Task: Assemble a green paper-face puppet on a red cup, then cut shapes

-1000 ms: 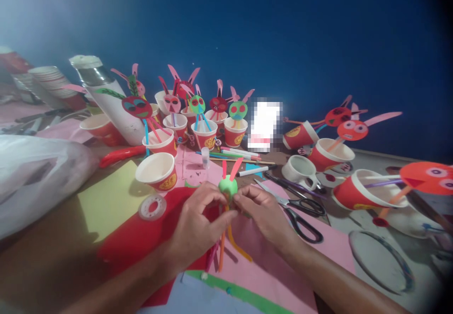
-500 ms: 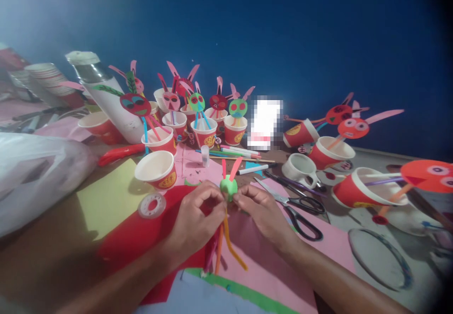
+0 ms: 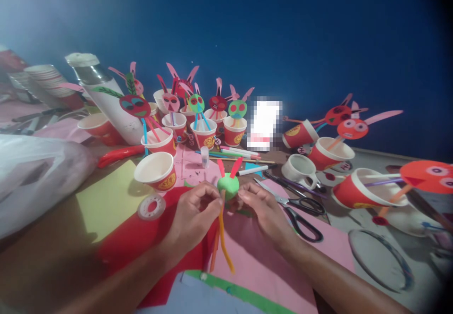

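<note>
Nearest edge of the desk [image 3: 31,262]: a pale sheet [image 3: 198,297], with a green strip [image 3: 244,295] running slantwise along it.
Pink sheet [image 3: 269,267]: spread just beyond, below the hands.
Red sheet [image 3: 141,238]: to the left, partly hidden by the left forearm.
Left hand [image 3: 194,215]: thumb and fingertips pinching the figure at its lower left, where the strips begin.
Right hand [image 3: 262,210]: fingers curled in at the opposite edge; from here I can't tell whether they grip it.
Green paper figure [image 3: 228,185]: between the two hands, above the pink sheet, a round head with two reddish ears upright, an orange strip and a yellow one hanging below.
Tape roll [image 3: 143,207]: lying on the red sheet, a yellow sheet [image 3: 109,200] just beyond.
Scissors [image 3: 283,201]: near the right hand, black handles toward the person.
Plastic bag [image 3: 42,177]: far left, white and crumpled.
Red cup [image 3: 166,181]: upright behind the tape roll.
White mug [image 3: 300,177]: behind the scissors.
Markers [image 3: 240,153]: lying in a bunch beyond the figure.
Paper-faced puppets [image 3: 238,109]: eared, mostly standing in red cups farther back.
White flask [image 3: 118,108]: leaning behind them, left.
Blue wall [image 3: 283,35]: behind everything.
</note>
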`<state>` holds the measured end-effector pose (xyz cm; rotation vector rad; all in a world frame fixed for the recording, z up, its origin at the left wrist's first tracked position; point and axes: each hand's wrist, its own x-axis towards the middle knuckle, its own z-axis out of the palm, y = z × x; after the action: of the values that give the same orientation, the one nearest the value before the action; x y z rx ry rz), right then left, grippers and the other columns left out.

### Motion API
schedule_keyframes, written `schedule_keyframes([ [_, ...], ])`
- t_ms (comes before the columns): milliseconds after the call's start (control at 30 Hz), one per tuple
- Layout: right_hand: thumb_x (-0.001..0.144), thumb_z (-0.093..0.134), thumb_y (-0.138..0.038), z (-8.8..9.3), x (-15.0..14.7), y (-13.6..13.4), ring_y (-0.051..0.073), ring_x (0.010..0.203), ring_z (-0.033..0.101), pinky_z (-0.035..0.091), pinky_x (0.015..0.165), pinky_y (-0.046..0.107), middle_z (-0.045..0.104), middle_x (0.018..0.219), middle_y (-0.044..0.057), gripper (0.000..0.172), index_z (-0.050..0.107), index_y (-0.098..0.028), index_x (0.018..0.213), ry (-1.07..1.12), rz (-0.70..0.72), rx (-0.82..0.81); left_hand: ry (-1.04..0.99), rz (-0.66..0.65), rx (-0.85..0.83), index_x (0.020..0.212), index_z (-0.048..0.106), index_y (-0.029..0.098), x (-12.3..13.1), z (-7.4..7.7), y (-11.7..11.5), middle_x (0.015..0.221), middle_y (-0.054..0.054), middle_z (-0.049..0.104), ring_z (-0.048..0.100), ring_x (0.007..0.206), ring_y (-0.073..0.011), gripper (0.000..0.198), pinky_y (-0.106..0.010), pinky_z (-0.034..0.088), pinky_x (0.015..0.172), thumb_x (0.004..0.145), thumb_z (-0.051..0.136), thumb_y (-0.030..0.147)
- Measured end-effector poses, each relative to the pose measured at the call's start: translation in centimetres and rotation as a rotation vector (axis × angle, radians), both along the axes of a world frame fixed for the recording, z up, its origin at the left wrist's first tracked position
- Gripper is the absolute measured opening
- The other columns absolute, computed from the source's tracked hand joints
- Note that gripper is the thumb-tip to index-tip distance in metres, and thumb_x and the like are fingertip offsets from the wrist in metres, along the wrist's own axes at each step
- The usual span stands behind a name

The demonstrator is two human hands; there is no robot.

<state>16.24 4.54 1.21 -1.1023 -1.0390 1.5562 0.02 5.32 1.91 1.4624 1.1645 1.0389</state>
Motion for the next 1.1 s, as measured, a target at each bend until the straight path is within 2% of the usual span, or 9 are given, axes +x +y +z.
schedule_keyframes([
  [133, 0.081, 0.059, -0.040, 0.1, -0.4, -0.1, 0.015, 0.067, 0.056, 0.046, 0.067, 0.029, 0.058, 0.072, 0.000, 0.022, 0.055, -0.018, 0.078, -0.005, 0.018, 0.016, 0.034, -0.009, 0.025, 0.069, 0.053, 0.018, 0.3, 0.0, -0.3, 0.073, 0.000, 0.055, 0.053, 0.068, -0.0121, 0.010, -0.023, 0.043, 0.063, 0.078, 0.053, 0.016],
  [267, 0.077, 0.064, -0.033, -0.1, -0.5, 0.1, 0.012, 0.060, 0.049, 0.040, 0.060, 0.024, 0.053, 0.062, -0.004, 0.021, 0.054, -0.018, 0.065, -0.064, -0.005, 0.008, 0.119, -0.030, 0.111, 0.070, 0.054, 0.018, 0.4, -0.2, -0.4, 0.073, 0.001, 0.056, 0.053, 0.069, -0.0121, 0.009, -0.023, 0.043, 0.065, 0.078, 0.054, 0.014],
  [367, 0.077, 0.063, -0.027, -0.4, -0.2, 0.3, 0.010, 0.055, 0.043, 0.034, 0.055, 0.022, 0.050, 0.057, -0.005, 0.021, 0.054, -0.017, 0.060, -0.085, -0.025, -0.014, 0.098, -0.059, 0.114, 0.071, 0.055, 0.018, 0.2, -0.1, -0.5, 0.076, 0.000, 0.057, 0.055, 0.073, -0.0131, 0.009, -0.024, 0.044, 0.069, 0.079, 0.054, 0.015],
  [500, 0.080, 0.059, -0.029, -0.5, 0.1, 0.4, 0.011, 0.058, 0.051, 0.038, 0.058, 0.023, 0.056, 0.059, -0.004, 0.017, 0.055, -0.018, 0.068, -0.017, -0.008, -0.062, 0.010, -0.013, 0.098, 0.076, 0.058, 0.019, -0.5, 0.3, -0.4, 0.081, -0.001, 0.059, 0.055, 0.078, -0.0146, 0.010, -0.024, 0.043, 0.070, 0.083, 0.051, 0.021],
  [633, 0.080, 0.059, -0.029, -0.2, 0.2, 0.5, 0.012, 0.061, 0.057, 0.042, 0.064, 0.025, 0.063, 0.065, -0.001, 0.014, 0.057, -0.017, 0.072, 0.042, 0.021, -0.098, -0.051, 0.033, 0.102, 0.078, 0.061, 0.020, -1.1, -0.1, -0.1, 0.081, -0.001, 0.059, 0.053, 0.072, -0.0131, 0.016, -0.023, 0.042, 0.067, 0.086, 0.048, 0.026],
  [800, 0.076, 0.062, -0.031, -0.2, 0.3, 0.7, 0.013, 0.062, 0.059, 0.045, 0.067, 0.026, 0.066, 0.066, 0.000, 0.014, 0.059, -0.018, 0.072, 0.103, 0.062, -0.106, -0.226, 0.105, -0.132, 0.084, 0.061, 0.018, -1.0, -0.6, 0.5, 0.074, 0.000, 0.060, 0.056, 0.069, -0.0135, 0.020, -0.024, 0.045, 0.064, 0.086, 0.051, 0.036],
  [900, 0.075, 0.063, -0.029, -0.2, 0.2, 0.7, 0.012, 0.057, 0.058, 0.044, 0.063, 0.025, 0.063, 0.059, -0.001, 0.014, 0.059, -0.017, 0.068, 0.122, 0.088, -0.100, -0.361, -0.001, -0.280, 0.089, 0.060, 0.017, -0.5, -0.3, 0.6, 0.077, -0.003, 0.063, 0.059, 0.070, -0.0154, 0.023, -0.026, 0.046, 0.063, 0.086, 0.051, 0.038],
  [1000, 0.075, 0.061, -0.027, -0.3, 0.2, 0.6, 0.011, 0.055, 0.056, 0.043, 0.060, 0.023, 0.062, 0.057, -0.001, 0.012, 0.061, -0.017, 0.068, 0.129, 0.125, -0.090, -0.482, -0.137, -0.374, 0.078, 0.059, 0.016, -0.2, 0.0, 0.6, 0.069, -0.002, 0.063, 0.056, 0.060, -0.0125, 0.025, -0.024, 0.044, 0.059, 0.088, 0.049, 0.037],
  [1100, 0.074, 0.060, -0.025, -0.3, 0.1, 0.4, 0.011, 0.053, 0.054, 0.042, 0.058, 0.023, 0.063, 0.057, -0.001, 0.011, 0.059, -0.017, 0.065, 0.124, 0.170, -0.087, -0.491, -0.162, -0.433, 0.074, 0.060, 0.014, -0.1, 0.0, 0.5, 0.062, -0.002, 0.062, 0.051, 0.051, -0.0101, 0.026, -0.023, 0.041, 0.054, 0.087, 0.052, 0.037],
])
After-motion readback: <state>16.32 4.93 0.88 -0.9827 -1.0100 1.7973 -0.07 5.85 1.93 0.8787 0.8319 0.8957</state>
